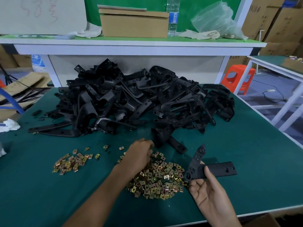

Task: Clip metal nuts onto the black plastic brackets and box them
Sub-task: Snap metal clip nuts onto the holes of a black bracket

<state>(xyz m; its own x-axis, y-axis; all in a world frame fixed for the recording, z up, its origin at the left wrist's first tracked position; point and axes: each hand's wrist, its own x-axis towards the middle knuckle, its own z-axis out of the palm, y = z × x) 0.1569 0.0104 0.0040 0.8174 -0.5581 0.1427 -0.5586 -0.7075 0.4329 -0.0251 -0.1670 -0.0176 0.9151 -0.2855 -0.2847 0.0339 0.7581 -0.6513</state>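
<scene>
- Reaching into the large heap of metal nuts (157,179), the left hand (139,154) dips its fingers at the heap's far edge; its own back hides whether they pinch a nut.
- The right hand (208,192), palm up, grips a black bracket (218,170) just beside the heap, probably to keep its holed ends free for clipping.
- The bracket pile (131,99) lies behind, near both hands.

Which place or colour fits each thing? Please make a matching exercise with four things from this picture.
Things:
1. bracket
2. box
3. stool
4. left hand

Place or colour:
a. orange
b. at the nuts
c. in the right hand
d. on the shelf

Pairs: 1-c, 2-d, 3-a, 4-b.
</scene>
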